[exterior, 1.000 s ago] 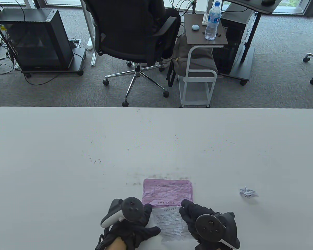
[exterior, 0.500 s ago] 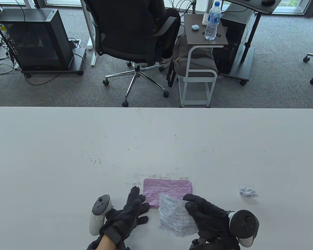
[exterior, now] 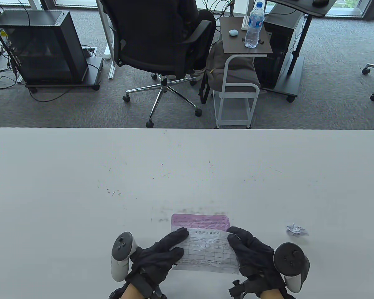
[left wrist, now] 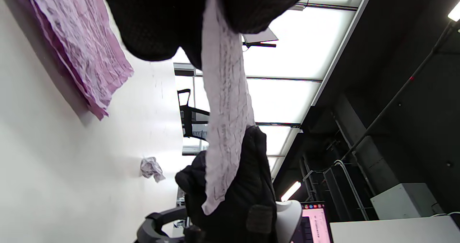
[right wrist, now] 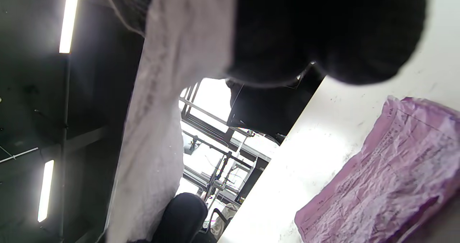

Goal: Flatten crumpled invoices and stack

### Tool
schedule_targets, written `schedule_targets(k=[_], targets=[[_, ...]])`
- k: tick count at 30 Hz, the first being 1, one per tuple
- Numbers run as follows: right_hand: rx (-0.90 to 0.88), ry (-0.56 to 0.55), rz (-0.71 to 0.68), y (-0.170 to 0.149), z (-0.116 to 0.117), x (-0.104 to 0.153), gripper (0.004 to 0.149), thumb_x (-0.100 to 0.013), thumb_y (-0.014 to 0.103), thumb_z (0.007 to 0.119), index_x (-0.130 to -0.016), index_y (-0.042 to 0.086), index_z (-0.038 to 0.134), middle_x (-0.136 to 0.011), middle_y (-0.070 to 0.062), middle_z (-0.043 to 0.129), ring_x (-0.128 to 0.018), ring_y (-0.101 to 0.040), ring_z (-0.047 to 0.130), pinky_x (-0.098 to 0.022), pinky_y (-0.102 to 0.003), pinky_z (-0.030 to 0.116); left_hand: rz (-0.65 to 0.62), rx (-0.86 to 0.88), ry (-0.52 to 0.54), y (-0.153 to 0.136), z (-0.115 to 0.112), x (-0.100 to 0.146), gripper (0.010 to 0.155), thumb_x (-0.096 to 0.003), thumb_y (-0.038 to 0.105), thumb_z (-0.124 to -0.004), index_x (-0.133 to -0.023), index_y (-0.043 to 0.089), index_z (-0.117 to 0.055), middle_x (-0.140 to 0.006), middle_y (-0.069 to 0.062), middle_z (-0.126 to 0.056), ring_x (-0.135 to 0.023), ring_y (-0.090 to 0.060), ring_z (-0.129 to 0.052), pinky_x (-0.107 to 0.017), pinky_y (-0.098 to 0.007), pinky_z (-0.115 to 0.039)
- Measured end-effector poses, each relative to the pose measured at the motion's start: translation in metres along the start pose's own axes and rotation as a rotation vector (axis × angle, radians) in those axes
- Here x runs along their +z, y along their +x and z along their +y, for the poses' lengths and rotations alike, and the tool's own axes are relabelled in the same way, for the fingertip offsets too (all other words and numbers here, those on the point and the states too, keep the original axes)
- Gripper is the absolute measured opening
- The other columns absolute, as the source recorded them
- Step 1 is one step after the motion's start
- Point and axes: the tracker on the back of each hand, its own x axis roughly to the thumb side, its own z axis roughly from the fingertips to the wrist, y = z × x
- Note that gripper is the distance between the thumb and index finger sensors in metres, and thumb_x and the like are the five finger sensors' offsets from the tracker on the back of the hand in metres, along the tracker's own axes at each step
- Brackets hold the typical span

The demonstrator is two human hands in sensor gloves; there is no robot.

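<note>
Since half a second ago the white invoice (exterior: pixel 205 250) got turned flat, and now both hands hold it just above the pink stack (exterior: pixel 202 220). Left hand (exterior: pixel 162 252) and right hand (exterior: pixel 252 252) pinch its side edges. Its printed table and header are too small to read. Crumpled invoice (exterior: pixel 296 230) sits off right on the table (exterior: pixel 81 174).

Wrinkled white paper invoice with printed grid (exterior: pixel 207 253), opened out, held above the surface by both short edges, overlapping near edge of pink stack. Stack of creased pink paper invoices (exterior: pixel 201 220) lies flat on the surface. Small crumpled white paper ball (exterior: pixel 296 230) well apart to the right.
</note>
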Motion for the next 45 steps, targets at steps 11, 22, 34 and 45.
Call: schedule_targets(k=[11, 22, 34, 45], targets=[[0.146, -0.01, 0.106, 0.005, 0.006, -0.002, 0.042, -0.052, 0.026, 0.08, -0.087, 0.005, 0.074, -0.058, -0.011, 0.097, -0.033, -0.022, 0.101, -0.022, -0.036, 0.092, 0.0, -0.701, 0.05, 0.032, -0.015, -0.004, 0.061, -0.0575, 0.024, -0.079, -0.109, 0.005, -0.054, -0.108, -0.024, -0.044, -0.072, -0.027, -0.092, -0.056, -0.05, -0.08], [0.386, 0.098, 0.213, -0.002, 0.023, -0.044, 0.049, -0.05, 0.019, 0.081, -0.094, 0.004, 0.065, -0.071, -0.017, 0.091, -0.047, -0.03, 0.098, -0.032, -0.044, 0.09, 0.168, -0.916, 0.034, 0.023, -0.006, -0.044, 0.06, -0.0553, 0.018, -0.08, -0.108, 0.004, -0.056, -0.106, -0.026, -0.046, -0.059, -0.022, -0.096, -0.05, -0.047, -0.085], [0.699, 0.206, 0.261, -0.042, 0.065, -0.09, 0.056, -0.049, 0.018, 0.083, -0.097, 0.004, 0.059, -0.075, -0.016, 0.088, -0.051, -0.031, 0.095, -0.036, -0.044, 0.089, 0.282, -1.057, 0.055, -0.013, 0.006, -0.076, 0.067, -0.0514, 0.021, -0.088, -0.108, 0.003, -0.057, -0.105, -0.028, -0.047, -0.054, -0.019, -0.1, -0.046, -0.043, -0.089], [0.952, 0.242, 0.186, -0.052, 0.095, -0.091, 0.054, -0.048, 0.019, 0.083, -0.096, 0.006, 0.061, -0.073, -0.015, 0.089, -0.049, -0.027, 0.095, -0.034, -0.041, 0.09, 0.373, -1.309, -0.042, -0.028, -0.007, -0.093, 0.068, -0.0499, 0.023, -0.09, -0.107, 0.001, -0.059, -0.103, -0.029, -0.051, -0.05, -0.018, -0.099, -0.042, -0.041, -0.089]])
